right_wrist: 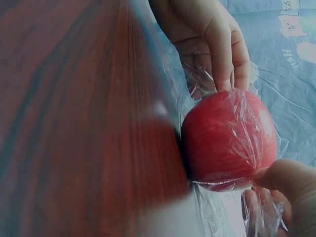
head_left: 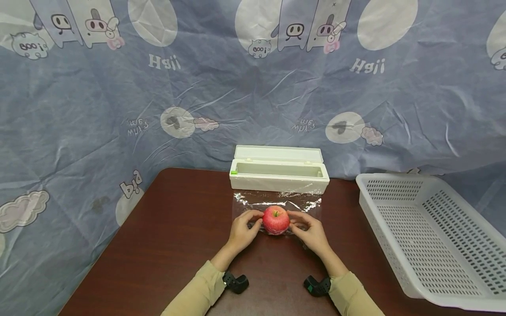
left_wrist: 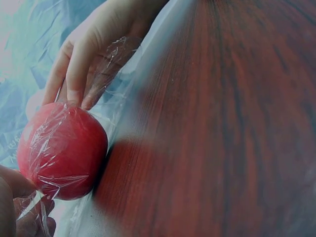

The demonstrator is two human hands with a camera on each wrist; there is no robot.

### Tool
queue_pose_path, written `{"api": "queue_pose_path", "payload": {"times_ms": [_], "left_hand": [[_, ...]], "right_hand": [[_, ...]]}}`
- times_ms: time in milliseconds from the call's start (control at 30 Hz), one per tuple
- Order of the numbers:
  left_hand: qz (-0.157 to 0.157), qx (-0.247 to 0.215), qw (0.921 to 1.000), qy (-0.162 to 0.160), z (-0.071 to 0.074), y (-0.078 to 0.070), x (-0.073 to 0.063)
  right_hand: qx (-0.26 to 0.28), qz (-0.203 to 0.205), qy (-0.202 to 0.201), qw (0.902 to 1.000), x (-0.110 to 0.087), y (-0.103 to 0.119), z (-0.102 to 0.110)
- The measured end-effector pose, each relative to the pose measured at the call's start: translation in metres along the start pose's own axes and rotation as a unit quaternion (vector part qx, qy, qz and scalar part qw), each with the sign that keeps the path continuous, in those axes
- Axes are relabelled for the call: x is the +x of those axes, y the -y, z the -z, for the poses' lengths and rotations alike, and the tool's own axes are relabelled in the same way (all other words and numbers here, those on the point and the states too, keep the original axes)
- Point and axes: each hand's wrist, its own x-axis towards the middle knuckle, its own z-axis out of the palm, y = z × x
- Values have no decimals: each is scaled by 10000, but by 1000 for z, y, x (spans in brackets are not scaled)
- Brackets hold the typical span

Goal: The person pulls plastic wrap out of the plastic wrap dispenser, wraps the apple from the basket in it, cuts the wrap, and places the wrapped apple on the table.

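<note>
A red apple [head_left: 276, 220] sits on the table, with clear plastic wrap [head_left: 242, 200] drawn over its near side. My left hand [head_left: 243, 230] is at the apple's left, thumb and fingers curled, pinching the wrap against it. On the opposite side my right hand [head_left: 311, 231] does the same. The right wrist view shows wrap bunched under the right thumb [right_wrist: 276, 175] and creased across the apple [right_wrist: 227, 140]. In the left wrist view, the wrap gathers in folds at the left fingers [left_wrist: 17, 185]. The apple's underside is hidden.
Behind the apple stands a white wrap dispenser box [head_left: 278, 183], its lid raised; the wrap stretches from its front. A white perforated plastic basket [head_left: 381, 239] is at the right of the brown table [head_left: 178, 228]. A printed blue-grey cloth [head_left: 221, 92] hangs behind.
</note>
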Motion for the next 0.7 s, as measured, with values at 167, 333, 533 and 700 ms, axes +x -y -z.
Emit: {"api": "queue_pose_path", "payload": {"times_ms": [167,333,533,700], "left_hand": [[67,-309,9995,68,0,0,0],[228,-575,9979,183,0,1,1],[207,-705,9971,221,1,0,2],[221,-976,9947,215,0,2,3]], "right_hand": [[198,6,84,9998,0,-19,2],[260,20,187,9995,0,-35,4],[10,445,300,9986,3,-28,5],[-77,503,394,9979,6,-9,5]]}}
